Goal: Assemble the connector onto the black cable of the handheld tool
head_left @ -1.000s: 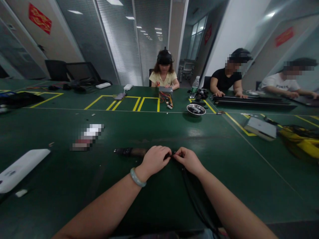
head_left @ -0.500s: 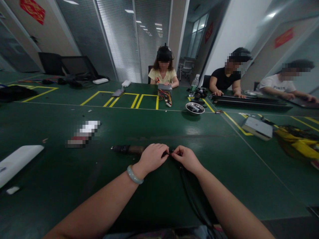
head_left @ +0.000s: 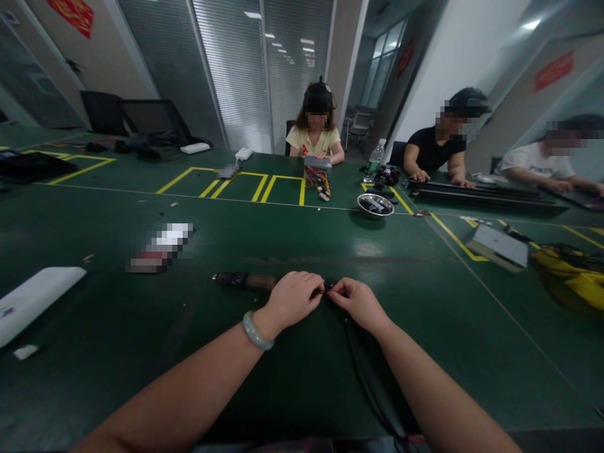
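Note:
A dark, slim electric screwdriver (head_left: 257, 282) lies on the green table, its metal tip pointing left. My left hand (head_left: 295, 299) is closed over its rear part, thumb and fingers curled at the right end. Close beside those fingertips, my right hand (head_left: 361, 305) pinches a thin black cable (head_left: 361, 365) near its end. That cable runs from under the right hand down to the table's near edge. The exact spot where the fingertips meet is dark, and the cable's end is hidden.
A metal bowl (head_left: 375, 206) with small dark parts stands ahead. At left are a long white case (head_left: 44, 302) and a small white piece (head_left: 26, 352). To the right sit a grey box (head_left: 499, 245) and a yellow-black bag (head_left: 570, 274). Several co-workers sit across the table.
The view has shifted slightly, so the surroundings sit a little differently in it. Both hands keep nearly the same pose at the screwdriver's rear end, fingertips still close together.

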A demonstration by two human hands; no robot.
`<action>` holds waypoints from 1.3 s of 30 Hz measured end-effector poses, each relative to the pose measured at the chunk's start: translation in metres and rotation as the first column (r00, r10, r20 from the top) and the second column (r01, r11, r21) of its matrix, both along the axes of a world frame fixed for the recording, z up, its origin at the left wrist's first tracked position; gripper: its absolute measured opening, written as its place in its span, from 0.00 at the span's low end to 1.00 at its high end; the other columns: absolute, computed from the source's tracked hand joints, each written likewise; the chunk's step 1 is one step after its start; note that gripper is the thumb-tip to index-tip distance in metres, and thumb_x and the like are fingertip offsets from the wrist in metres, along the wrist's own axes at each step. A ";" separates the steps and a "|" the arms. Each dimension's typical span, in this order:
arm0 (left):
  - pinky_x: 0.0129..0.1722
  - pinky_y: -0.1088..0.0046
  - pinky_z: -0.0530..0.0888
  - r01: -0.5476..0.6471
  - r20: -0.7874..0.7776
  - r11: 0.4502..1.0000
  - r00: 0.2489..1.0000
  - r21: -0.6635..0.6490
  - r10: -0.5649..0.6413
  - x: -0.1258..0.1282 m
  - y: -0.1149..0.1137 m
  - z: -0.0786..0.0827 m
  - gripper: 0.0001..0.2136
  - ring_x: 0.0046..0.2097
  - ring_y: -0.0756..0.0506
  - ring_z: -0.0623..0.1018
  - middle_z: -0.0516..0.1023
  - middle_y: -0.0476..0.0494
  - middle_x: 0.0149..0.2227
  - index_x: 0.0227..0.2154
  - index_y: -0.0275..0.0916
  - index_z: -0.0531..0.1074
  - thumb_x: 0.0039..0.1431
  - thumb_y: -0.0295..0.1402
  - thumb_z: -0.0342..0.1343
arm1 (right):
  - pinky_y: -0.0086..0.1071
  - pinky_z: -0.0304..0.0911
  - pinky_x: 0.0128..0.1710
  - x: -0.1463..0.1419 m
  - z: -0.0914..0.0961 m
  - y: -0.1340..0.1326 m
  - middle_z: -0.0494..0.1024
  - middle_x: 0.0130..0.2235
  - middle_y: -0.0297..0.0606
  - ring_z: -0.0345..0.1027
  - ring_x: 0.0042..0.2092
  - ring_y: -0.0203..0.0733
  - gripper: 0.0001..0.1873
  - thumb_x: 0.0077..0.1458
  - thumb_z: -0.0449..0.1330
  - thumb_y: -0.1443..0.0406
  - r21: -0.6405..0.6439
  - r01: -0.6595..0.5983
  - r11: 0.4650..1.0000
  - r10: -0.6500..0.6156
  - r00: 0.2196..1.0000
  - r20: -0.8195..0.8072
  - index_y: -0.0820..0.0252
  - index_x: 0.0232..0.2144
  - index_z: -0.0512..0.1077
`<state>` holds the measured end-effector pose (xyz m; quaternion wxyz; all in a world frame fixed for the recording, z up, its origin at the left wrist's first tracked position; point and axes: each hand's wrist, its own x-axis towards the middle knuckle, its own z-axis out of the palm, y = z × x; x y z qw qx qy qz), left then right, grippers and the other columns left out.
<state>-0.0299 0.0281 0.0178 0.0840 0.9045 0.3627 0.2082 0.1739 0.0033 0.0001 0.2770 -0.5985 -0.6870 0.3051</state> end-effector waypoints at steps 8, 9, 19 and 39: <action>0.45 0.65 0.68 -0.003 -0.014 1.000 1.000 -0.011 0.003 0.000 0.000 0.001 0.04 0.43 0.45 0.75 0.76 0.49 0.40 0.37 0.42 0.70 0.59 0.29 0.54 | 0.29 0.59 0.33 0.000 0.005 -0.002 0.79 0.31 0.33 0.71 0.33 0.38 0.08 0.54 0.60 0.59 0.013 0.000 1.000 0.000 1.000 0.013 0.58 0.29 0.73; 0.44 0.65 0.68 -0.001 -0.013 1.000 1.000 -0.013 0.001 0.000 0.000 0.001 0.04 0.43 0.45 0.75 0.76 0.49 0.39 0.37 0.42 0.70 0.59 0.29 0.54 | 0.29 0.59 0.33 0.000 0.006 -0.002 0.79 0.30 0.33 0.71 0.32 0.38 0.08 0.54 0.61 0.59 0.013 0.001 1.000 -0.001 1.000 0.010 0.58 0.29 0.73; 0.42 0.63 0.68 -0.030 -0.004 1.000 1.000 -0.009 0.030 0.001 0.000 0.000 0.08 0.42 0.44 0.74 0.76 0.49 0.40 0.39 0.42 0.69 0.57 0.34 0.59 | 0.28 0.59 0.31 0.000 0.002 -0.002 0.78 0.30 0.32 0.70 0.32 0.38 0.09 0.54 0.61 0.58 0.012 0.012 1.000 -0.012 1.000 -0.015 0.57 0.29 0.74; 0.42 0.65 0.69 -0.030 -0.020 1.000 0.999 -0.005 0.029 0.002 0.001 -0.001 0.06 0.43 0.44 0.75 0.75 0.48 0.41 0.39 0.42 0.69 0.58 0.32 0.56 | 0.29 0.60 0.32 0.000 0.005 -0.001 0.79 0.31 0.34 0.71 0.32 0.39 0.10 0.54 0.60 0.58 0.015 0.008 1.000 -0.008 1.000 0.025 0.57 0.29 0.73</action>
